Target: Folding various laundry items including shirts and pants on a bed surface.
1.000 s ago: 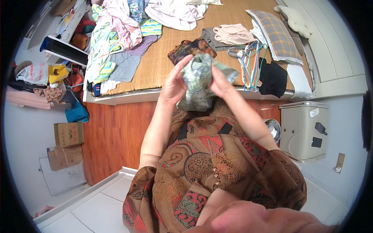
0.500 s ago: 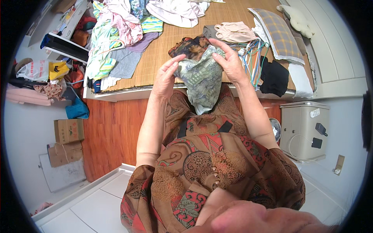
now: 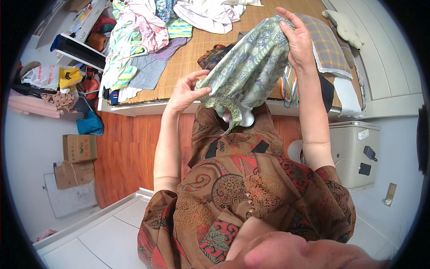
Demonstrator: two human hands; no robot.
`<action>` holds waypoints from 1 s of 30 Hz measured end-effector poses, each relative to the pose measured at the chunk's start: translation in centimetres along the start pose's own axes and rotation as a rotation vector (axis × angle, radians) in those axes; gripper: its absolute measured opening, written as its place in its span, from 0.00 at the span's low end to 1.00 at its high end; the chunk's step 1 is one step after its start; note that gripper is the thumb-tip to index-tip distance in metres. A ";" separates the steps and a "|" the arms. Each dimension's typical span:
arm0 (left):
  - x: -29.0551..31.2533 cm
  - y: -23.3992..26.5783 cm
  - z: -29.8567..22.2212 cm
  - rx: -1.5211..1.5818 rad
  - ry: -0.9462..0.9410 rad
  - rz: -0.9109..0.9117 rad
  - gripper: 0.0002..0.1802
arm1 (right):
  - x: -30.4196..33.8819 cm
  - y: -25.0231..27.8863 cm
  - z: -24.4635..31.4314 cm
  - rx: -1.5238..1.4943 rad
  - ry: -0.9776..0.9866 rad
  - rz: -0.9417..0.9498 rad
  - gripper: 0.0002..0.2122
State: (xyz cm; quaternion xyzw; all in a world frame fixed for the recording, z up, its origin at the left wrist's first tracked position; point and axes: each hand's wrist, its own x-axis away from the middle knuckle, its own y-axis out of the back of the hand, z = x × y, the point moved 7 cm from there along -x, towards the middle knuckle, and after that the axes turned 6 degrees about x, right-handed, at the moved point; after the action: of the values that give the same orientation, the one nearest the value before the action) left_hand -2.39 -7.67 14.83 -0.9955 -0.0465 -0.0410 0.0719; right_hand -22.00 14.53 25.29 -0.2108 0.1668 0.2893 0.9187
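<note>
Green garment [image 3: 255, 60], between left fingers [image 3: 199, 74], right fingers [image 3: 290, 17]

The green patterned cloth [image 3: 257, 60] is covering part of the dark cloth [image 3: 212, 57] and part of the hangers [image 3: 289, 92]. The right hand [image 3: 300, 42] is hiding one side of the checked pillow [image 3: 333, 45]. The right forearm [image 3: 314, 116] is blocking much of the black cloth [image 3: 327, 93], and a pale object [image 3: 294, 150] beside it is showing too little to be named. A white rounded shape [image 3: 247, 118] is peeking out below the green patterned cloth; what it is cannot be told. The upper edge is cutting off the bed [image 3: 190, 58], while the lower edge is cropping the shirt [image 3: 192, 215].
</note>
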 end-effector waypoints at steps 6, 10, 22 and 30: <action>-0.9 3.3 3.8 -0.400 0.099 -0.188 0.09 | 0.0 0.4 1.0 -0.095 0.015 -0.007 0.15; -1.1 2.5 2.4 -0.104 -0.128 -0.239 0.08 | -0.1 1.5 0.0 -0.121 -0.002 -0.052 0.15; -0.4 -2.2 3.5 -0.117 0.102 0.126 0.10 | 0.5 5.1 -5.3 0.073 -0.038 -0.198 0.14; -1.7 -0.7 1.0 0.686 0.114 -0.136 0.09 | 9.2 -1.9 -14.2 0.490 -0.563 0.417 0.19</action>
State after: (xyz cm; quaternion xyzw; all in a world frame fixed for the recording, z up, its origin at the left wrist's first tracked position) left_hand -4.08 -6.94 13.82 -0.9041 -0.1198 -0.0833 0.4015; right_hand -16.36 10.49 9.72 0.1391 0.0125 0.4671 0.8731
